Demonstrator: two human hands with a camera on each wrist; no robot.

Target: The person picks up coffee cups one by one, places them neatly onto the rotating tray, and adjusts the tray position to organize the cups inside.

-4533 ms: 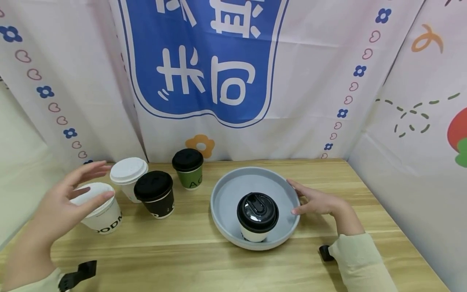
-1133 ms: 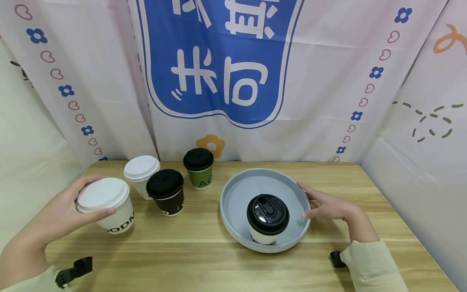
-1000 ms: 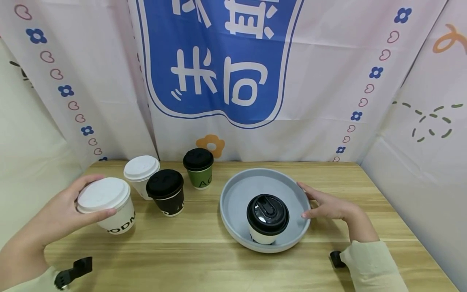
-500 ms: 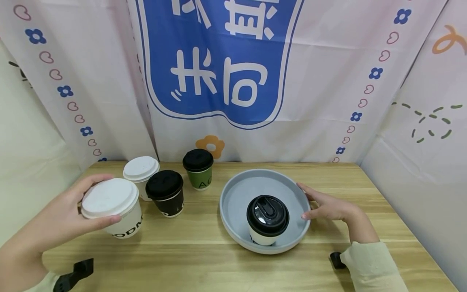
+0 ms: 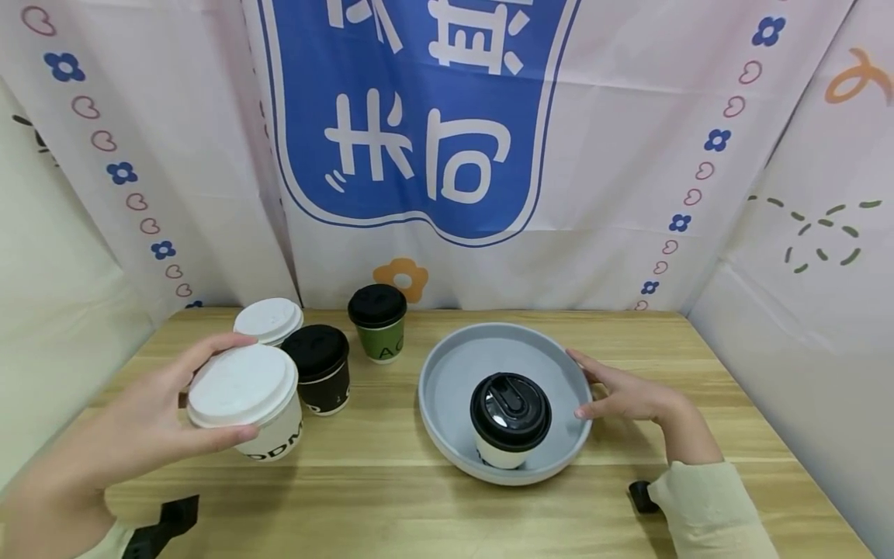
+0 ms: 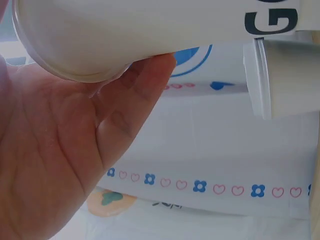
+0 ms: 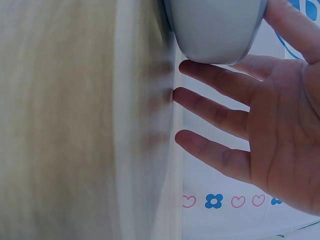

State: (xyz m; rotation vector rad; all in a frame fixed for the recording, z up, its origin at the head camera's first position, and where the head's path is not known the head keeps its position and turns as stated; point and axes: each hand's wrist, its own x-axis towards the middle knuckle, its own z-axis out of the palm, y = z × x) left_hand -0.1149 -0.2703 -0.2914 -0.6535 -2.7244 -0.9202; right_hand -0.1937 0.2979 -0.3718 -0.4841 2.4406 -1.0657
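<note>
My left hand (image 5: 150, 419) grips a white lidded paper cup (image 5: 244, 388) with black lettering, thumb on the near side and fingers round the far side. The cup seems a little above the table; its wall (image 6: 125, 30) fills the top of the left wrist view. My right hand (image 5: 621, 392) touches the right rim of a round grey tray (image 5: 447, 373), its fingers (image 7: 215, 110) fairly straight and spread in the right wrist view. On the tray stands a white paper cup with a glossy black lid (image 5: 511, 411).
Behind the held cup stand another white lidded cup (image 5: 268, 318), partly hidden, and a black lidded cup (image 5: 324, 380). Farther back is a green cup with a black lid (image 5: 380, 334). The wooden table (image 5: 391, 512) ends at a printed cloth backdrop (image 5: 594, 171).
My left hand, earlier open beside the white cup, has taken hold of it and carried it rightward, partly covering the other white cup. The right hand and tray have stayed put.
</note>
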